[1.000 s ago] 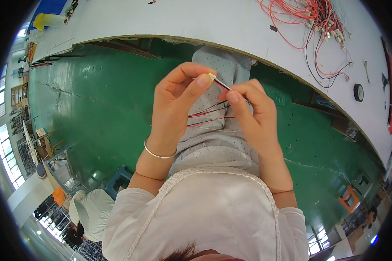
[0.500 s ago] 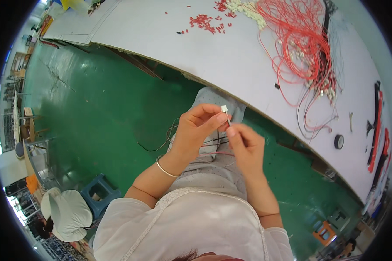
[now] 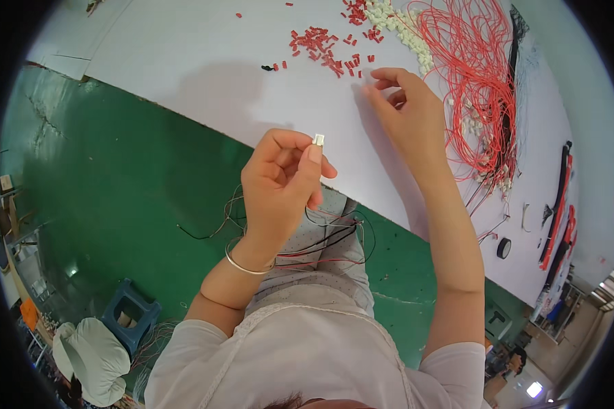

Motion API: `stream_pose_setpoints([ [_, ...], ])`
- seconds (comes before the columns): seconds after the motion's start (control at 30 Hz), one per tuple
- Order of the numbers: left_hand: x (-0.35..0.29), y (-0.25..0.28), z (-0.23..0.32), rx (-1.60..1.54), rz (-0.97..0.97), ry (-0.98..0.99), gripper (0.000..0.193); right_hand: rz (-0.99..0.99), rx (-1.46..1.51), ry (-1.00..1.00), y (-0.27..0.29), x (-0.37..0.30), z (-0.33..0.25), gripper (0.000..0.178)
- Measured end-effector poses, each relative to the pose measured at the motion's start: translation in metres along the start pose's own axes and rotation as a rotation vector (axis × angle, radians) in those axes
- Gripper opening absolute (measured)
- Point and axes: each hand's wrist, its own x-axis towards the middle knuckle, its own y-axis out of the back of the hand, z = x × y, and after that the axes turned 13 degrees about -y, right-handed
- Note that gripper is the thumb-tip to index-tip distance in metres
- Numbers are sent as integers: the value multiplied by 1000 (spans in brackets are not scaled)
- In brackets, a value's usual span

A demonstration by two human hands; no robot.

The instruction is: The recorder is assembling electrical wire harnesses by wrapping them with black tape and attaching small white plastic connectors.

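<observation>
Between the thumb and fingers of my left hand [image 3: 280, 170] is a small white plug connector [image 3: 318, 140], held above the table's front edge. Over the table, my right hand [image 3: 411, 116] has its thumb and curled fingers apart, with nothing visible in them. Its fingertips hover close to a scatter of small red pieces [image 3: 314, 42]. Past them lies a heap of white connectors [image 3: 402, 31]. Across my lap run thin black, red and grey wires [image 3: 320, 249]; whether any of them joins the held connector is hidden behind the left hand.
A large tangle of red wires [image 3: 467, 88] covers the right part of the white table [image 3: 205, 88]. Farther right lie a roll of black tape [image 3: 503, 248] and red and black strips [image 3: 558, 204]. A blue stool [image 3: 131, 317] stands on the green floor at lower left.
My right hand has left the connector and moved forward and right over the table, toward the red pieces. The left hand keeps the connector, now farther left and slightly forward in view.
</observation>
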Motion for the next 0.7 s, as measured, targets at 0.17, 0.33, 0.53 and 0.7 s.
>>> stream_pose_setpoints([
  [0.17, 7, 3, -8, 39, 56, -96, 7, 33, -131, 54, -17, 11, -2, 19],
  [0.33, 10, 4, -7, 6, 18, -93, 7, 120, -113, 107, -22, 15, 7, 19],
  [0.53, 11, 2, -5, 92, 66, -101, 10, -364, 489, -284, 22, -47, -28, 18],
  [0.7, -11, -11, 8, 89, -39, -100, 11, -509, 707, -353, 23, -92, -29, 14],
])
